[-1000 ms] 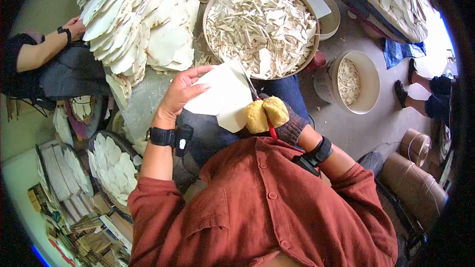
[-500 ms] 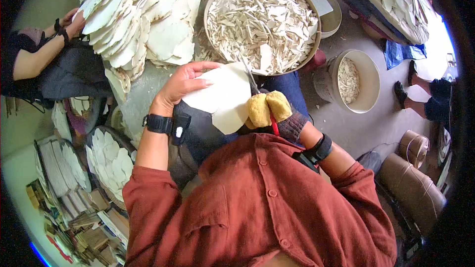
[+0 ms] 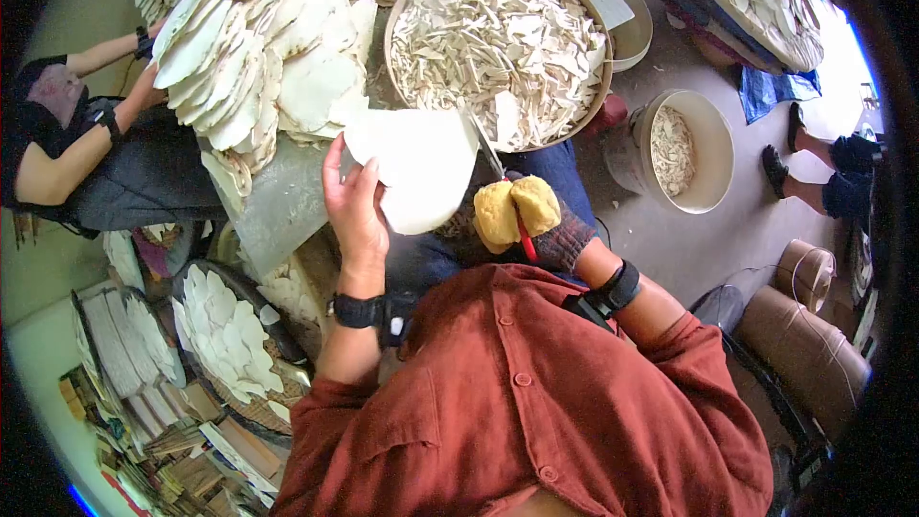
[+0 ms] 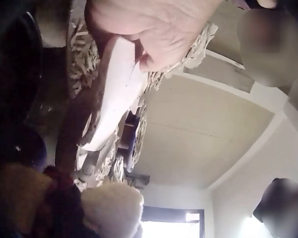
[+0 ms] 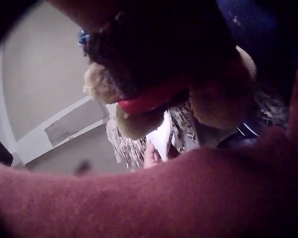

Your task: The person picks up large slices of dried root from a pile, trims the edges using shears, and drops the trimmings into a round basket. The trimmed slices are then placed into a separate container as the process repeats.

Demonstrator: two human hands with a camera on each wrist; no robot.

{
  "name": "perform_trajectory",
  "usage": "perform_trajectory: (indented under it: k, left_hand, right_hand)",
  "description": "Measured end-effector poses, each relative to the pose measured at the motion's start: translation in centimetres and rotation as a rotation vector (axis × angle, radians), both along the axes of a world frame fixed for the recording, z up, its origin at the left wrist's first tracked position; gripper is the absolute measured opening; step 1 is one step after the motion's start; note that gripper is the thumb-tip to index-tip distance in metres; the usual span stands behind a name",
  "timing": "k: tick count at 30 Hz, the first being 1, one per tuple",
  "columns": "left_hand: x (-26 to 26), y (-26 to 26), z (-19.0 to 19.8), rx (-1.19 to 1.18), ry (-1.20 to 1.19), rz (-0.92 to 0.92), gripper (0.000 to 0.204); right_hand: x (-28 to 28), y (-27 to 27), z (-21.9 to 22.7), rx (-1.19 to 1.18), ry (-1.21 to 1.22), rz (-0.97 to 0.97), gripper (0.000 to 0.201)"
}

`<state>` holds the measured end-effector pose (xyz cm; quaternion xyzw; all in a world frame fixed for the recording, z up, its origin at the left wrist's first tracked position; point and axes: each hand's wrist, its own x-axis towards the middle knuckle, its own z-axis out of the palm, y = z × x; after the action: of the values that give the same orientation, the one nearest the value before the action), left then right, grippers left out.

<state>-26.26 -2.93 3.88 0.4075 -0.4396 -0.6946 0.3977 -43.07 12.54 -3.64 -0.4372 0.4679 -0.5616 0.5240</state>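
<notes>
My bare left hand [image 3: 356,206] pinches a thin, stiff white sheet [image 3: 421,177] by its left side, over my lap. The sheet has a rounded lower edge, and in the left wrist view it is seen nearly edge-on below the fingers [image 4: 161,54]. My right hand [image 3: 565,235], in a dark knitted glove, grips scissors [image 3: 490,148] with red handles [image 5: 149,99] and thick yellow padding [image 3: 536,206]. The blades point up and away from me, right at the sheet's right edge. Much of the right hand is hidden behind the padding.
A wide round tub [image 3: 608,86] full of white offcuts stands just ahead. Stacked white sheets [image 3: 239,48] are piled at left, beside another person's arms [image 3: 91,148]. On the floor at right is a bucket [image 3: 723,153] with more scraps. A basket of pieces [image 3: 225,330] lies lower left.
The white sheet has been turned, so its angled lower corner no longer points down and a rounded edge shows. My left hand has shifted lower on its left side. The scissors stay nearly in place.
</notes>
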Motion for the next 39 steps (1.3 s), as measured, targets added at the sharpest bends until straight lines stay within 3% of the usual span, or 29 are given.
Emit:
perform_trajectory:
  k: [1, 4, 6, 9, 12, 15, 17, 19, 21, 23, 25, 32, 34, 36, 37, 38, 39]
  left_hand:
    - [-0.4, -0.3, 0.0, -0.055, -0.021, 0.003, 0.065]
    - [-0.8, -1.2, -0.1, -0.106, -0.057, -0.095, 0.065]
    - [-0.4, -2.7, 0.0, -0.055, -0.131, -0.2, 0.066]
    - [-0.3, -4.7, -0.3, -0.01, -0.129, -0.293, 0.067]
    - [-0.5, -5.4, -0.3, -0.03, -0.137, -0.324, 0.066]
    - [-0.5, -5.6, 0.0, -0.024, -0.119, -0.357, 0.065]
    - [-0.5, -5.5, 0.3, 0.004, -0.126, -0.412, 0.065]
    - [-0.4, -5.2, 0.7, 0.039, -0.165, -0.492, 0.065]
    - [-0.2, -5.4, 0.6, 0.051, -0.151, -0.525, 0.064]
    - [0.0, -5.6, 0.6, 0.051, -0.152, -0.546, 0.064]
    - [0.2, -5.9, 0.8, 0.037, -0.171, -0.559, 0.064]
    - [2.2, -5.9, 1.2, 0.083, -0.175, -0.588, 0.067]
    - [2.8, -5.0, 1.1, 0.118, -0.063, -0.533, 0.068]
    - [5.0, -4.6, 0.4, 0.082, -0.064, -0.462, 0.07]
    - [6.1, -4.3, 0.7, 0.048, -0.069, -0.441, 0.071]
    - [7.4, -4.0, 1.0, 0.0, -0.133, -0.415, 0.072]
    - [8.4, -3.2, 1.9, 0.003, -0.059, -0.383, 0.072]
  right_hand:
    - [0.3, 0.2, -2.0, 0.027, -0.365, 0.059, 0.021]
    - [0.3, 0.8, -4.4, 0.071, -0.24, 0.082, 0.023]
    - [-0.7, 0.7, -0.7, 0.059, 0.138, 0.136, 0.021]
    - [-0.2, 0.7, -0.9, -0.14, 0.55, -0.064, 0.027]
    - [0.0, 0.6, -1.3, 0.126, -0.101, 0.017, 0.022]
    - [0.2, 0.8, -1.6, 0.192, -0.315, 0.009, 0.015]
    - [-0.1, 0.5, -1.9, 0.11, -0.458, 0.032, 0.018]
    - [-0.3, 0.2, -1.6, 0.083, -0.441, 0.058, 0.019]
    - [-0.7, 0.1, -0.6, 0.105, -0.261, 0.083, 0.019]
    - [-0.4, 0.3, -1.7, 0.134, -0.473, 0.111, 0.019]
    - [-0.1, 0.5, -2.2, 0.149, -0.448, 0.109, 0.017]
    - [0.8, 0.3, -0.2, -0.077, 0.34, 0.077, 0.018]
    - [0.6, 0.3, 2.2, -0.204, 0.598, 0.093, 0.016]
    - [2.0, 0.0, 3.7, 0.205, -0.237, 0.117, 0.011]
    - [2.0, 0.3, 1.1, 0.245, -0.297, 0.178, 0.013]
    - [2.5, -0.5, 3.8, 0.206, -0.224, 0.211, 0.012]
    - [2.9, 0.0, 2.0, 0.18, -0.264, 0.187, 0.011]
